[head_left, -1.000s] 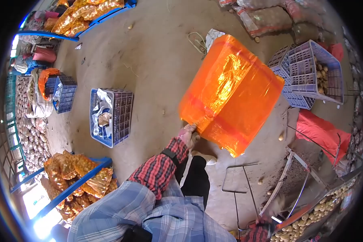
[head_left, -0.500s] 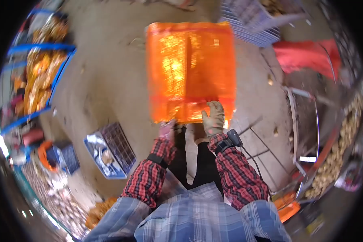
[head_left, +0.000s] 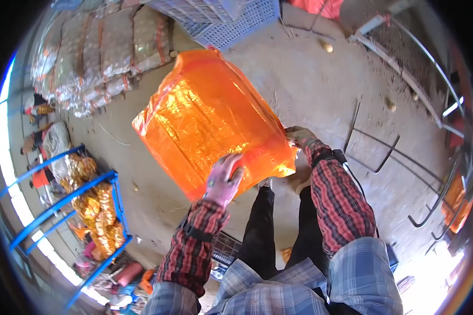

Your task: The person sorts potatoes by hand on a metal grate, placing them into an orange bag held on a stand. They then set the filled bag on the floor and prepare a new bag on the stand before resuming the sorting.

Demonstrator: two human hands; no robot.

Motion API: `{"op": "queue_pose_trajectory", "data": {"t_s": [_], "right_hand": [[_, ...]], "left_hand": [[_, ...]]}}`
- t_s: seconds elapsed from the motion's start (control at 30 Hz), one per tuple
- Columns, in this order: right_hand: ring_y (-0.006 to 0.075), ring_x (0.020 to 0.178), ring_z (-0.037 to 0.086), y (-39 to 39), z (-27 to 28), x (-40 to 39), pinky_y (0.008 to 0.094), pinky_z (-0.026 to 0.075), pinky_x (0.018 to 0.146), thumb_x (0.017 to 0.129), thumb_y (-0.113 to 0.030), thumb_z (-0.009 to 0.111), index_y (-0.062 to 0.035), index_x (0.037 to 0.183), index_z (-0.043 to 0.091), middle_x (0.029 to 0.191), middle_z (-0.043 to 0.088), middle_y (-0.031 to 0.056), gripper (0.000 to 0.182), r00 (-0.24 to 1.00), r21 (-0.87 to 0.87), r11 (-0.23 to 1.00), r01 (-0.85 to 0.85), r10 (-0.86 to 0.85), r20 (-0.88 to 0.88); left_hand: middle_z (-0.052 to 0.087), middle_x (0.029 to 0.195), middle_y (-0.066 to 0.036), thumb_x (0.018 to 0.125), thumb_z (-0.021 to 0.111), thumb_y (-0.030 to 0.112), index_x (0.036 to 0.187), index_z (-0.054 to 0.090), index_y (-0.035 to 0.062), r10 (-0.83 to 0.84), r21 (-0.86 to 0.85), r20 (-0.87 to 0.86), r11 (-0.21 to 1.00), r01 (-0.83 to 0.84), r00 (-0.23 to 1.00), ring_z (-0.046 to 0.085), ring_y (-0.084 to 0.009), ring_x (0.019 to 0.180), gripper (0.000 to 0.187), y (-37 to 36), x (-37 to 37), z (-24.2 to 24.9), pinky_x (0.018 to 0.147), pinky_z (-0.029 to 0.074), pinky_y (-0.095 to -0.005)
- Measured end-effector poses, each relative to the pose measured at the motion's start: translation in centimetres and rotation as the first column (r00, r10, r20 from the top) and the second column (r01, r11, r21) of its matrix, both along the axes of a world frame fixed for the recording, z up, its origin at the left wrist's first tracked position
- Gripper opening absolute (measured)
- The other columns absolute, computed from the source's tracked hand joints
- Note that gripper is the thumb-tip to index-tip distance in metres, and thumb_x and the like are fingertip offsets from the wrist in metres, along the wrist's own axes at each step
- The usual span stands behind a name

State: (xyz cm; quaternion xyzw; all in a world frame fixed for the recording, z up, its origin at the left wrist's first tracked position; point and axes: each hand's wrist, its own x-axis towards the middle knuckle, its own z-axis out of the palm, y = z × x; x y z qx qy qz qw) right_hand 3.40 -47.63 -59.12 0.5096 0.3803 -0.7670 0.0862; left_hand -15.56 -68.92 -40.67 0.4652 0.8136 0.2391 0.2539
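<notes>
fisheye distortion, glare on orange sack (head_left: pixel 210 115)

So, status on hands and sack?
Left fingers on the orange sack; right fingers at its right edge, grip unclear. Sack spread wide. Blue crates beyond; nothing visible blocking either hand.

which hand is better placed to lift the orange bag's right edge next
Likely the right hand: it is at the right edge of the orange bag, while the left hand is over the near part, farther from that edge.
</notes>
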Motion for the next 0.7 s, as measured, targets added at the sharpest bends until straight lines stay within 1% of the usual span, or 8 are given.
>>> {"op": "queue_pose_trajectory", "data": {"t_s": [0.07,0.17,0.23,0.3,0.33,0.43,0.57,0.7], "right_hand": [[0.0173,0.095,0.065,-0.5,-3.5,2.1,0.0286,0.052,0.085,0.086,-0.022,0.075,-0.0013,0.113,0.068,0.105,0.07,0.0079,0.035,0.968,0.002,0.998,0.055,-0.053,-0.246],[0.0188,0.1,0.064,-2.8,0.6,2.5,0.0326,0.051,0.089,0.088,-0.023,0.074,-0.002,0.116,0.067,0.107,0.07,0.0071,0.036,0.97,0.109,0.967,0.232,-0.238,0.043],[0.0239,0.11,0.063,-8.4,-9.4,4.7,0.0395,0.05,0.097,0.09,-0.03,0.073,-0.0037,0.122,0.064,0.111,0.07,0.0063,0.043,0.89,0.246,0.859,0.45,-0.453,-0.049],[0.0287,0.107,0.065,-12.2,-9.9,5.1,0.0411,0.049,0.1,0.091,-0.035,0.072,-0.005,0.127,0.061,0.116,0.069,0.0111,0.048,0.68,-0.675,0.414,0.611,-0.711,0.18],[0.0303,0.106,0.066,-13.4,-9.1,5.1,0.0417,0.049,0.101,0.091,-0.036,0.071,-0.0054,0.129,0.06,0.117,0.069,0.0126,0.05,0.636,-0.827,0.099,0.554,-0.691,0.344],[0.0329,0.109,0.065,-11.4,0.5,1.8,0.0478,0.049,0.102,0.094,-0.03,0.07,-0.0058,0.134,0.056,0.125,0.066,0.0119,0.049,0.244,-0.773,-0.083,0.629,-0.923,0.298],[0.0208,0.101,0.065,-8.8,7.9,1.3,0.0408,0.054,0.091,0.094,-0.014,0.068,-0.0053,0.129,0.06,0.114,0.069,0.0058,0.036,0.107,-0.353,0.127,0.927,-0.991,-0.076],[0.0255,0.085,0.065,-9.5,18.3,-0.9,0.0382,0.053,0.078,0.09,-0.026,0.071,-0.003,0.115,0.064,0.097,0.068,0.0124,0.034,0.673,0.251,0.628,0.736,-0.643,-0.365]], "left_hand": [[0.064,0.118,-0.022,0.089,0.071,0.016,0.122,0.063,0.0085,-0.12,-0.13,-0.153,0.986,0.1,0.981,0.063,-0.0344,0.106,0.035,3.6,0.6,-1.0,0.09,0.053,-0.0392],[0.061,0.122,-0.023,0.089,0.071,0.017,0.126,0.061,0.0095,0.086,-0.454,0.038,0.889,-0.06,0.996,0.062,-0.0375,0.108,0.039,6.8,0.3,-1.2,0.092,0.052,-0.043],[0.058,0.128,-0.022,0.089,0.07,0.024,0.131,0.058,0.0095,0.072,-0.416,0.032,0.908,-0.052,0.997,0.058,-0.0405,0.112,0.046,8.4,1.4,-1.8,0.098,0.047,-0.0471],[0.056,0.132,-0.021,0.088,0.07,0.025,0.132,0.057,0.0084,-0.291,-0.367,-0.143,0.903,0.222,0.946,0.053,-0.0396,0.121,0.049,9.2,3.3,-0.7,0.105,0.04,-0.0501],[0.05,0.139,-0.022,0.087,0.073,0.028,0.137,0.053,0.0075,-0.368,-0.494,-0.181,0.836,0.239,0.912,0.047,-0.0395,0.128,0.058,9.4,4.0,-1.0,0.107,0.038,-0.0505],[0.04,0.15,-0.025,0.083,0.077,0.031,0.149,0.04,0.0086,-0.446,-0.653,-0.174,0.719,0.236,0.878,0.038,-0.0433,0.137,0.078,10.8,6.0,0.6,0.113,0.034,-0.0527],[0.027,0.157,-0.027,0.08,0.079,0.033,0.157,0.022,0.0097,-0.501,-0.658,-0.034,0.662,0.359,0.865,0.029,-0.0468,0.143,0.098,10.2,7.8,2.3,0.118,0.029,-0.052],[0.017,0.159,-0.026,0.078,0.081,0.031,0.155,0.009,0.002,-0.287,-0.27,-0.147,0.932,0.241,0.947,0.029,-0.0452,0.143,0.11,8.1,8.4,0.3,0.116,0.032,-0.0547]]}}
